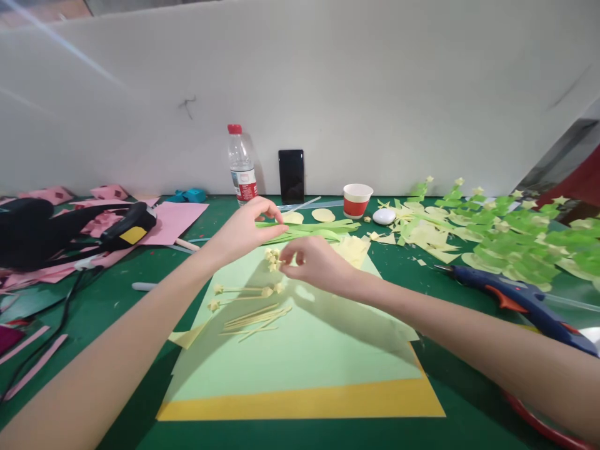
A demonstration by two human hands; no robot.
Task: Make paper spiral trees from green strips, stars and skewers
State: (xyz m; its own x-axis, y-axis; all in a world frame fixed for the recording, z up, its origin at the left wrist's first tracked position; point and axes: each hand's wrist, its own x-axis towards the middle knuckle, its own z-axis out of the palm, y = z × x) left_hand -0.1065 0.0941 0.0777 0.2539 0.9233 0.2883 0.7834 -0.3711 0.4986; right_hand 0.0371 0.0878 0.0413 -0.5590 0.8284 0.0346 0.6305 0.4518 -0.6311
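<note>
My left hand hovers over the back left of the pale green sheet, beside green paper strips. Its thumb and fingers are apart with nothing between them. My right hand is pinched at a small cluster of pale yellow paper pieces; its fingertips touch the right side, and what exactly they grip is too small to tell. Nearer on the sheet lie thin stems with yellow star ends and a loose bunch of thin yellow strips.
A bottle, a phone and a paper cup stand along the wall. Pink paper and black headphones are left. A blue glue gun and green paper plants are right.
</note>
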